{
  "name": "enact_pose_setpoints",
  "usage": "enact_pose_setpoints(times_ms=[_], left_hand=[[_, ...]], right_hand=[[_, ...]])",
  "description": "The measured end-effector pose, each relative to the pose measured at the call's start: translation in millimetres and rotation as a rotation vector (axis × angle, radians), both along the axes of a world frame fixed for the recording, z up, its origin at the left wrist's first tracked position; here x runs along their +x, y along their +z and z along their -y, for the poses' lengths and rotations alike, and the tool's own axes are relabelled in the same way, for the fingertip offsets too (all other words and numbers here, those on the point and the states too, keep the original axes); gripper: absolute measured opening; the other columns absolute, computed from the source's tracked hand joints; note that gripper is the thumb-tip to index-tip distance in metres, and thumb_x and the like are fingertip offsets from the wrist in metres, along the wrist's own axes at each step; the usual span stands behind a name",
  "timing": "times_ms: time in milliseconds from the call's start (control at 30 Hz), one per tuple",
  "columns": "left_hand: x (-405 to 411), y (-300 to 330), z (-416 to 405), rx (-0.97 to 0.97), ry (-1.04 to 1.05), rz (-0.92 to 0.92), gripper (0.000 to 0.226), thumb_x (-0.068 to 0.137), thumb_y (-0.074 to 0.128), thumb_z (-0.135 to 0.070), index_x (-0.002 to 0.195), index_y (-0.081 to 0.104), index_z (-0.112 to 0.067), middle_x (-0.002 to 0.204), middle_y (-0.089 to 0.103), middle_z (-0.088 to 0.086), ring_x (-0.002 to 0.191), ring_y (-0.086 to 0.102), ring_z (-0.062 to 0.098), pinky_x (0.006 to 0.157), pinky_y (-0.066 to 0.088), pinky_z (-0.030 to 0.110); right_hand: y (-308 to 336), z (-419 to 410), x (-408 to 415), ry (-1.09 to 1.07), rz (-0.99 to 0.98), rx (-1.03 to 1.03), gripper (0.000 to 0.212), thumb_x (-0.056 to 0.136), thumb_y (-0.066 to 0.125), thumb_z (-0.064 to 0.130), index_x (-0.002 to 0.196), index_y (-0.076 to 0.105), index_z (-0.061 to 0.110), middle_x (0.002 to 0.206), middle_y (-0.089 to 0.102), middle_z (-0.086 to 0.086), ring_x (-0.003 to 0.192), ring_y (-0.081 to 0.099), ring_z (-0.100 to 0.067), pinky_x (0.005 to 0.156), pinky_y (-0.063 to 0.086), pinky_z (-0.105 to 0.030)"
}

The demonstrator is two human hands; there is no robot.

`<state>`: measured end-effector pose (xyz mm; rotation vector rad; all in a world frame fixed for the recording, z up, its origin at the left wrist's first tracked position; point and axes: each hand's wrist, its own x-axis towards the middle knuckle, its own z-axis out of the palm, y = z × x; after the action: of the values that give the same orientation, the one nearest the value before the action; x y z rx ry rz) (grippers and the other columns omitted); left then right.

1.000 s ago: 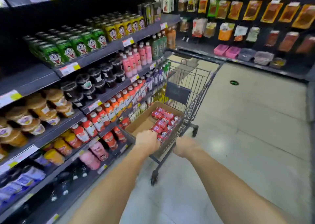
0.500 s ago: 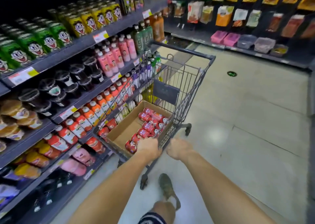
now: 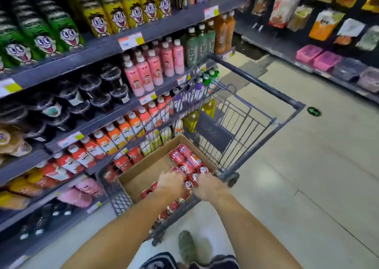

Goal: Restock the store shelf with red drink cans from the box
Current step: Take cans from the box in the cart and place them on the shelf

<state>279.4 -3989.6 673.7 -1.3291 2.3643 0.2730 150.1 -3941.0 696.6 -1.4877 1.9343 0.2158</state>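
Both hands down together in the box [image 3: 143,178], left hand [image 3: 171,181] and right hand [image 3: 207,185] seemingly clamped on red cans [image 3: 185,162]; loose grip, dropped cans.

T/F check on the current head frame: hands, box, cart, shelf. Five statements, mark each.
1. Both hands, left hand and right hand, are down among the red drink cans in the cardboard box. True.
2. The box sits on the floor beside the cart. False: it sits inside the wire shopping cart.
3. The cans fill the whole box. False: the shelf side shows bare cardboard.
4. Pink bottles stand on a shelf above the orange-label bottles. True.
5. The cart stands to the right of the shelving. True.
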Motion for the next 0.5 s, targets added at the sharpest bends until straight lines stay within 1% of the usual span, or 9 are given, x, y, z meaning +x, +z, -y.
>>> enact_pose_setpoints(times_ms=[67,133,200,267,400,500], left_hand=[[-3.1,-2.1,13.4,0.053,0.056,0.004,0.025,0.096,0.047,-0.030,0.109,0.063,-0.017,0.113,0.067,0.006,0.105,0.064,0.025,0.087,0.046,0.032],[-5.3,-7.6,27.1,0.129,0.148,-0.010,0.024,0.094,0.050,-0.029,0.107,0.066,-0.016,0.113,0.068,0.008,0.105,0.065,0.027,0.084,0.049,0.033],[-8.4,-18.6,39.9,0.192,0.268,-0.057,0.025,0.091,0.053,-0.029,0.107,0.066,-0.015,0.112,0.067,0.008,0.103,0.066,0.029,0.083,0.052,0.035],[-11.3,-27.5,50.4,0.231,0.344,-0.068,0.025,0.090,0.053,-0.028,0.107,0.066,-0.015,0.112,0.068,0.008,0.101,0.066,0.029,0.082,0.053,0.036],[-21.2,-55.6,80.4,0.255,0.410,-0.030,0.025,0.091,0.049,-0.022,0.106,0.067,-0.015,0.111,0.069,0.007,0.101,0.067,0.028,0.077,0.053,0.035],[-33.9,-72.6,110.5,0.271,0.481,-0.010,0.027,0.094,0.050,-0.024,0.110,0.068,-0.012,0.114,0.069,0.008,0.104,0.067,0.028,0.078,0.052,0.035]], right_hand=[[-7.3,21.2,5.2,0.063,0.019,0.009,0.040,0.095,0.055,0.036,0.123,0.060,0.008,0.125,0.064,-0.015,0.117,0.061,-0.033,0.096,0.048,-0.038],[-15.9,39.6,6.1,0.119,0.024,0.036,0.041,0.096,0.055,0.036,0.124,0.058,0.007,0.125,0.064,-0.015,0.117,0.060,-0.033,0.096,0.048,-0.039],[-25.5,57.5,2.1,0.173,0.031,0.077,0.045,0.096,0.056,0.036,0.131,0.053,0.008,0.125,0.063,-0.016,0.117,0.060,-0.033,0.097,0.047,-0.040],[-38.8,76.6,-5.3,0.222,0.025,0.128,0.050,0.095,0.057,0.036,0.137,0.049,0.009,0.125,0.063,-0.016,0.117,0.060,-0.033,0.097,0.047,-0.039],[-77.3,130.4,-22.0,0.251,0.015,0.224,0.037,0.094,0.059,0.031,0.120,0.063,0.005,0.122,0.066,-0.016,0.113,0.063,-0.032,0.094,0.048,-0.037],[-111.0,170.6,-29.1,0.299,0.038,0.259,0.037,0.092,0.058,0.030,0.120,0.063,0.006,0.123,0.065,-0.017,0.114,0.063,-0.033,0.095,0.050,-0.038]])
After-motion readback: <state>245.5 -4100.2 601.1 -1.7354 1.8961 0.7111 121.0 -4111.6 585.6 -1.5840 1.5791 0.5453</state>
